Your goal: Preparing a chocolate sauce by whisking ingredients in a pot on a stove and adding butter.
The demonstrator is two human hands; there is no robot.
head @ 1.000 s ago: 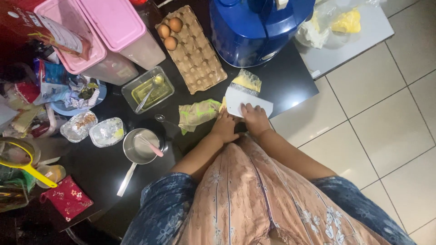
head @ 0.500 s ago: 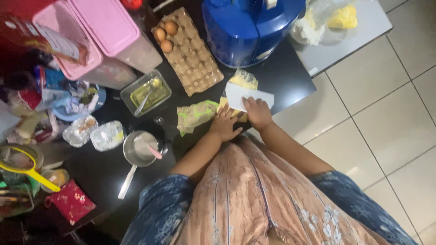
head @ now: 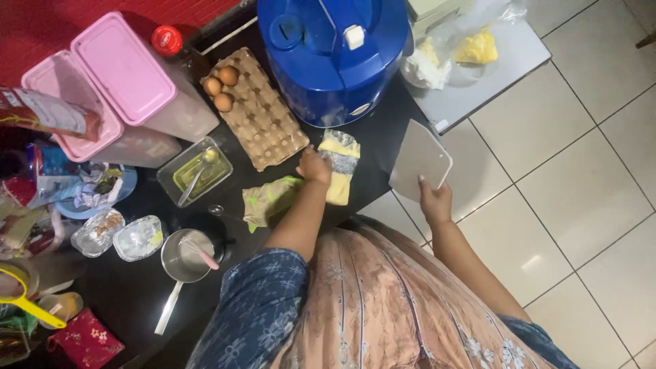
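Fingers of the left hand (head: 313, 166) are pressing the yellow packet (head: 339, 171) just below the blue cooker (head: 335, 55). The right hand (head: 435, 201) is gripping a white board (head: 420, 158), lifted off the counter (head: 225, 205); the packet looks unopened.

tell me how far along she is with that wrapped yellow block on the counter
Done: the right hand has the white board lifted clear of the counter, out over the floor. In hand: the left hand rests on the yellow block, whose clear wrapper looks partly open. Left: the block is whole and on the counter; the small saucepan holds only a pink utensil.
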